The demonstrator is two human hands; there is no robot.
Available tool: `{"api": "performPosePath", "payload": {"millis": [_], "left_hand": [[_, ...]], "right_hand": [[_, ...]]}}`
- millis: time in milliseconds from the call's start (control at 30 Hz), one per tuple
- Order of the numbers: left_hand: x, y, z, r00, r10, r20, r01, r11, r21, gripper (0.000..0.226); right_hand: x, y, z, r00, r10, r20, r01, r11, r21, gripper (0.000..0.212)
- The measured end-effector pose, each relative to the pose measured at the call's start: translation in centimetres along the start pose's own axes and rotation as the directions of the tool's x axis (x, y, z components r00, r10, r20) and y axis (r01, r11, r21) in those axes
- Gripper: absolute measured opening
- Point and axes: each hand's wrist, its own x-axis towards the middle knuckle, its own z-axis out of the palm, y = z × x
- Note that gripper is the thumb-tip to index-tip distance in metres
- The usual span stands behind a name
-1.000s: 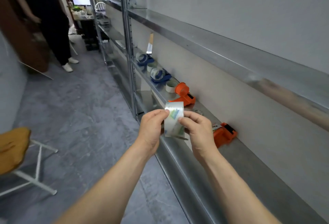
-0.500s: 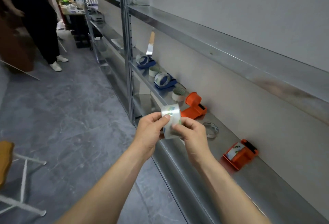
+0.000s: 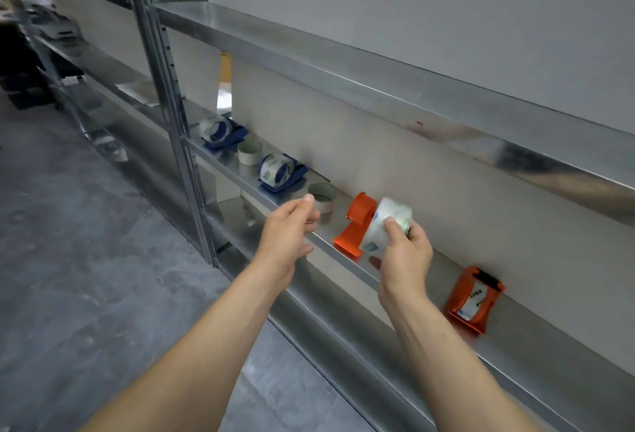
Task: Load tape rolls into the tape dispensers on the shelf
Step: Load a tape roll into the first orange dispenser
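Blur smears the tape roll (image 3: 390,213), which hides part of an orange dispenser (image 3: 357,215) on the shelf (image 3: 536,349). The right hand (image 3: 405,256) has its fingers clamped round the roll, just in front of that dispenser. The left hand (image 3: 288,229) hovers nearby, fingers loosely curled, thumb against forefinger, holding nothing discernible.

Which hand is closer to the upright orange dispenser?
Right. The right hand, gripping the tape roll, is beside the upright orange dispenser; the left hand hangs farther left, empty.
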Motion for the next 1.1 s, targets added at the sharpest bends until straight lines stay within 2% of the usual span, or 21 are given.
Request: {"api": "performPosePath", "payload": {"millis": [133,267,333,433,533,633,733,933,1100], "left_hand": [[4.1,0.0,-0.1,0.999,-0.038,0.039,0.036,0.999,0.031,0.019],[8.5,0.1,0.8,0.993,-0.082,0.090,0.079,0.996,0.038,0.021],[10.8,0.1,1.6,0.983,-0.118,0.140,0.110,0.992,0.059,0.039],[13.9,-0.4,2.5,0.964,-0.165,0.207,0.145,0.984,0.107,0.065],[16.3,-1.1,3.5,0.951,-0.192,0.244,0.157,0.975,0.156,0.070],[17.9,-2.2,4.4,0.945,-0.214,0.245,0.151,0.956,0.251,0.065],[19.6,-3.2,5.1,0.922,-0.264,0.284,0.157,0.924,0.348,0.050],[22.1,-5.0,5.9,0.838,-0.326,0.439,0.113,0.889,0.445,0.032],[24.8,-7.0,6.2,0.793,-0.271,0.545,-0.047,0.865,0.499,0.020]], "right_hand": [[4.0,1.2,0.2,0.978,0.059,-0.198,-0.050,0.998,0.050,0.005],[7.5,2.4,0.7,0.957,0.094,-0.274,-0.086,0.996,0.039,0.006],[9.1,3.0,1.1,0.941,0.109,-0.321,-0.095,0.994,0.058,0.012],[10.9,4.0,1.9,0.933,0.080,-0.351,-0.068,0.997,0.048,0.035],[11.8,4.4,2.3,0.919,0.094,-0.384,-0.092,0.995,0.023,0.026],[12.0,4.0,2.8,0.912,0.078,-0.404,-0.076,0.997,0.021,0.005],[12.3,4.3,3.2,0.901,0.092,-0.424,-0.088,0.996,0.030,0.017],[12.1,5.3,4.9,0.860,0.129,-0.494,-0.111,0.992,0.065,0.016],[11.7,6.6,6.8,0.823,0.179,-0.540,-0.126,0.983,0.134,0.017]]}}
